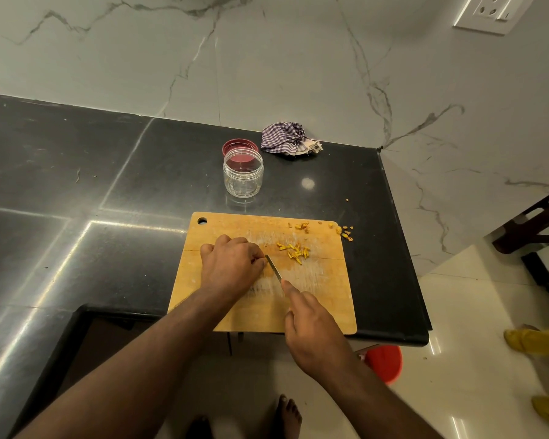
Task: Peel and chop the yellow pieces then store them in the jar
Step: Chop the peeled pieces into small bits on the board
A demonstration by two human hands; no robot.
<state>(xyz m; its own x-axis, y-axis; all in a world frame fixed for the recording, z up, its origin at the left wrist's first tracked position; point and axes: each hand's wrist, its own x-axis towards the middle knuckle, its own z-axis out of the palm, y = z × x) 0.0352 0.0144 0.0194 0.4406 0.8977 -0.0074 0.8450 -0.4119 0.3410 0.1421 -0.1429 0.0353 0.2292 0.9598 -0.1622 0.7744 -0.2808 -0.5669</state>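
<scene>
A wooden chopping board [324, 299] lies near the counter's front edge. On it sits a small heap of chopped yellow pieces [293, 250]. My right hand [311, 327] grips a knife [274, 267] whose blade points toward my left hand [232, 264]. My left hand's fingers are curled down on the board at the blade tip; whatever they hold is hidden. Yellow peel scraps [302, 225] lie at the board's far edge, and more scraps [346, 232] lie off its far right corner. An empty clear jar [243, 174] stands behind the board, its red lid [240, 147] just beyond.
A checked cloth [287, 139] is bunched at the back of the black counter [76, 185]. The counter ends just right of the board. On the floor below are a red bucket [385, 362] and dark wooden furniture [533, 229]. A wall socket [495, 11] is at top right.
</scene>
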